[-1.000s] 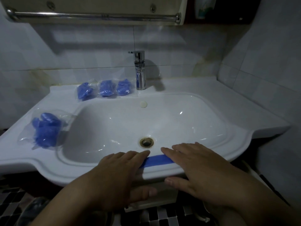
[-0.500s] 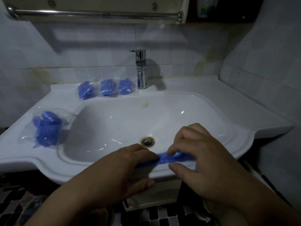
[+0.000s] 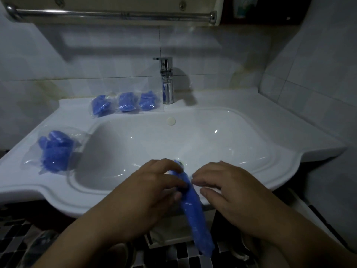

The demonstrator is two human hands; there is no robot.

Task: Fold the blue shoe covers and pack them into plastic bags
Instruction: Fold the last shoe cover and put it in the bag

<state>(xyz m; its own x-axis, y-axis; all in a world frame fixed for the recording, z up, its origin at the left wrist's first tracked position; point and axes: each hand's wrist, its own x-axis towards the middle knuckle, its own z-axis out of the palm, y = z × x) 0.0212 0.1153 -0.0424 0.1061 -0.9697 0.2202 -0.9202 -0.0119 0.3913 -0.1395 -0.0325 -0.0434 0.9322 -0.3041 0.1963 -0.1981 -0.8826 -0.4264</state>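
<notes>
Packing looks well under way, judging by what lies on the sink (image 3: 58, 192): four clear plastic bags, each holding a bunched blue cover, sit on its white rim. The first bag (image 3: 55, 151) rests on the left ledge beside the basin. The second bag (image 3: 100, 106), third bag (image 3: 126, 102) and fourth bag (image 3: 147, 100) are lined up along the back ledge, the last of them just beside the chrome tap (image 3: 167, 82). The piece in hand is a further shoe cover (image 3: 195, 215), flattened into a long narrow strip. Its top end is over the front of the basin and the rest hangs down past the sink's front edge. The left hand (image 3: 154, 190) has its grip closed round that top end, fingers and thumb curled about the strip. The right hand (image 3: 231, 194) is just beside the strip with its grip slack, fingers loosely bent and thumb apart, holding nothing; whether its fingertips touch the blue I cannot tell. This cover seems folded lengthwise only, so it has yet to be folded short and bagged. No empty bag and no other loose covers are in view, so how many remain cannot be judged.
</notes>
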